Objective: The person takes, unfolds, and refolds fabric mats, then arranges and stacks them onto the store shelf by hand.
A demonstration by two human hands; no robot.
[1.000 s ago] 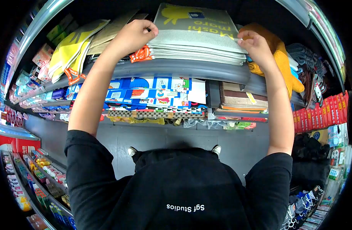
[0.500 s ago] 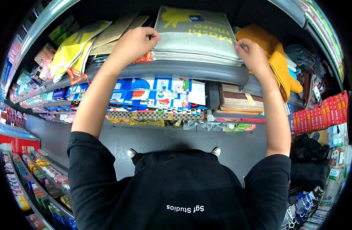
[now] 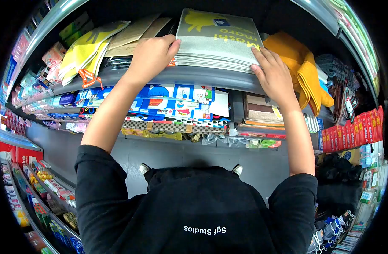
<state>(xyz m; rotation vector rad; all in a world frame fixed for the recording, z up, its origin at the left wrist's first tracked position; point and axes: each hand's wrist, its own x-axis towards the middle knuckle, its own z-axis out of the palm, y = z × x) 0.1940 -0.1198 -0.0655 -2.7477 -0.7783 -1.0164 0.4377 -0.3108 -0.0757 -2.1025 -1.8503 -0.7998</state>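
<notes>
A neat stack of flat grey textile pieces, like towels or mats, lies on the upper shelf. Its top piece has a yellow print, the upside-down lettering "Mashi maro" and a small dark label. My left hand is at the stack's left front edge, fingers curled in and thumb against the side; what they hold, if anything, is hidden. On the opposite side, my right hand has its fingers stretched out, their tips touching the right edge.
Yellow folded cloths and brown flat packs lie left of the stack. An orange cloth drapes over the shelf edge at right. Blue-and-white patterned goods fill the shelf below. Red boxes stand at far right.
My right hand has gone from curled fingers to outstretched ones on the stack's right edge. My left hand remains curled at the left edge; the stack appears slightly farther right in view.
</notes>
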